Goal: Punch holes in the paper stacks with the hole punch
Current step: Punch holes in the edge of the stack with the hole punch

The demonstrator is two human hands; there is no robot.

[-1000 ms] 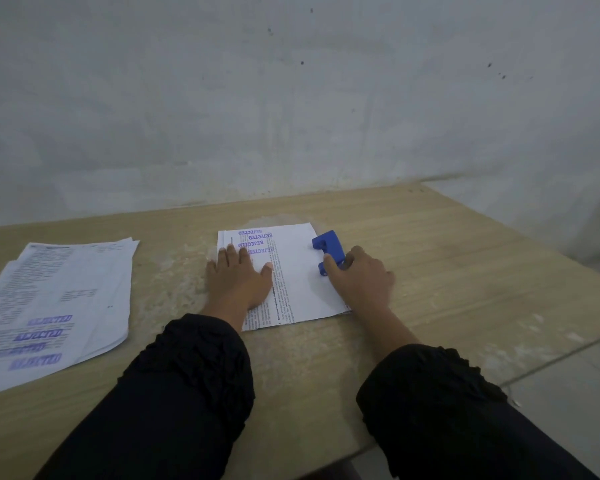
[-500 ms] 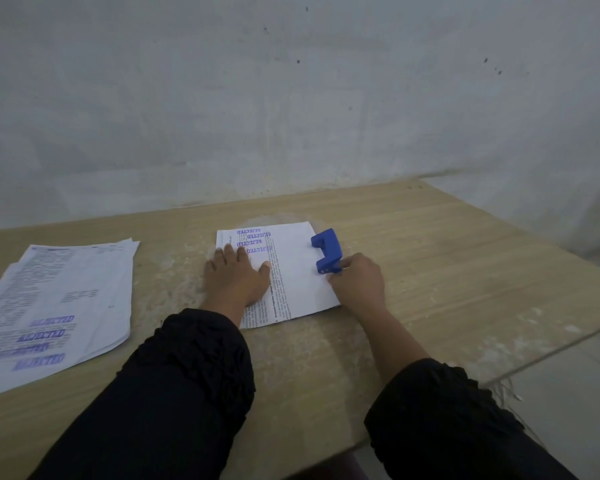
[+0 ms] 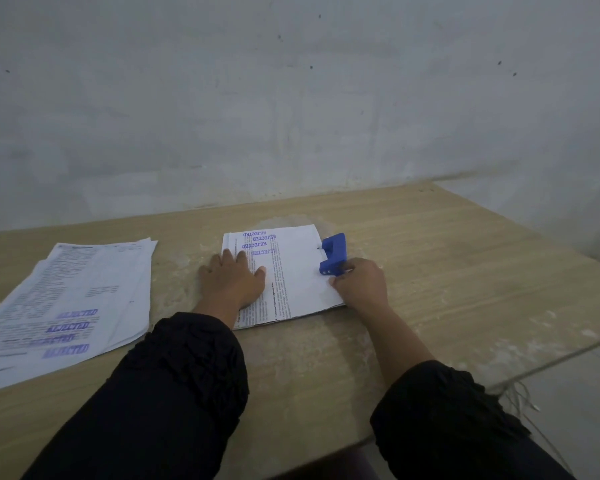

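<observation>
Left hand (image 3: 231, 284): laid flat, fingers straight and a little spread, pressed on the left part of the paper stack (image 3: 291, 271); nothing is grasped.
Right hand (image 3: 361, 284): fingers curled at the right edge of the paper stack, just below the hole punch (image 3: 334, 254); the fingertips are seen touching the near end of the hole punch, but whether the grip is closed round it cannot be told.
Hole punch: blue, set on the right edge of the paper stack toward its far corner, its mouth turned onto the sheet.
Paper stack: lies on the table (image 3: 447, 271), printed text along its left part, purple stamps near its far edge; its near-right corner is seen just beside the right wrist.
Second pile of papers (image 3: 66, 299): well apart to the left of the paper stack, fanned loosely, stamped in purple at its near end.
Edges: the right edge of the table runs diagonally well to the right of the paper stack; the wall (image 3: 291, 98) stands beyond its far edge.
Open room: bare wood is seen between the paper stack and the second pile, and to the right of the hole punch.
</observation>
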